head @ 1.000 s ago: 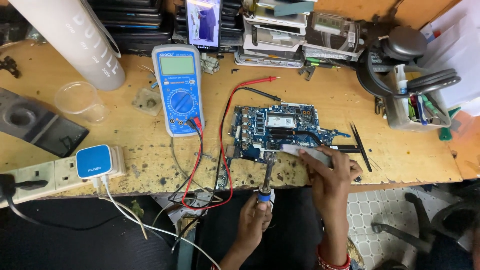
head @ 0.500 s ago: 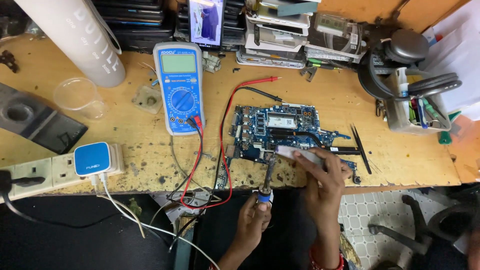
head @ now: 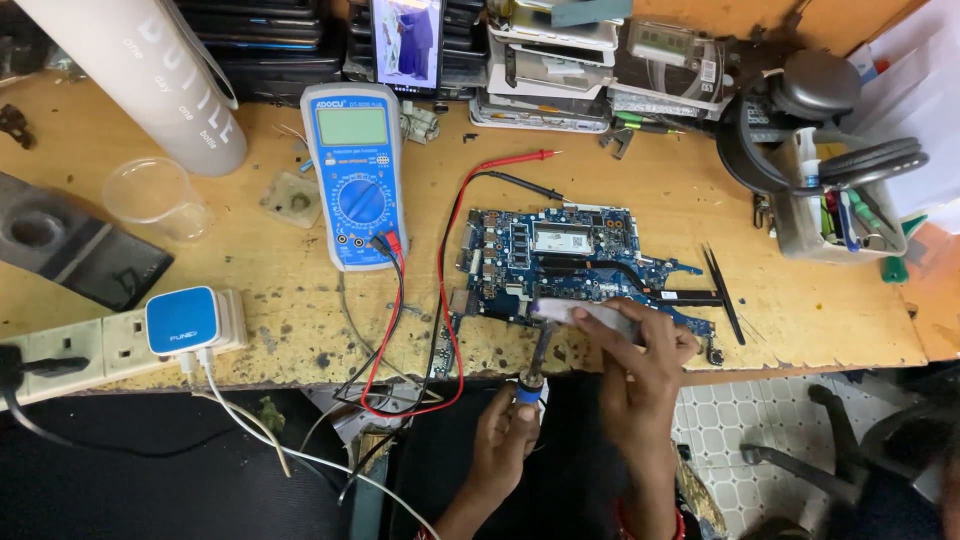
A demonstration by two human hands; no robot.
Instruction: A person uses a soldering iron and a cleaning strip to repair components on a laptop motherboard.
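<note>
A blue circuit board [head: 560,255] lies on the wooden bench near its front edge. My left hand [head: 508,430] grips a soldering iron [head: 533,370] by its blue-collared handle, the tip pointing up toward the board's near edge. My right hand [head: 640,365] holds a small white tube-like object [head: 585,312] over the board's front part. Red and black probe leads [head: 455,230] run from a blue multimeter [head: 355,185] and lie left of the board.
Black tweezers [head: 722,290] rest right of the board. A power strip with a blue charger [head: 185,320] sits front left. A clear cup [head: 155,195], a white bottle [head: 140,80], stacked devices along the back and a tool holder [head: 835,215] at right surround the work area.
My right hand with the white object has shifted slightly left over the board's front edge. The left hand and iron stay almost in place.
</note>
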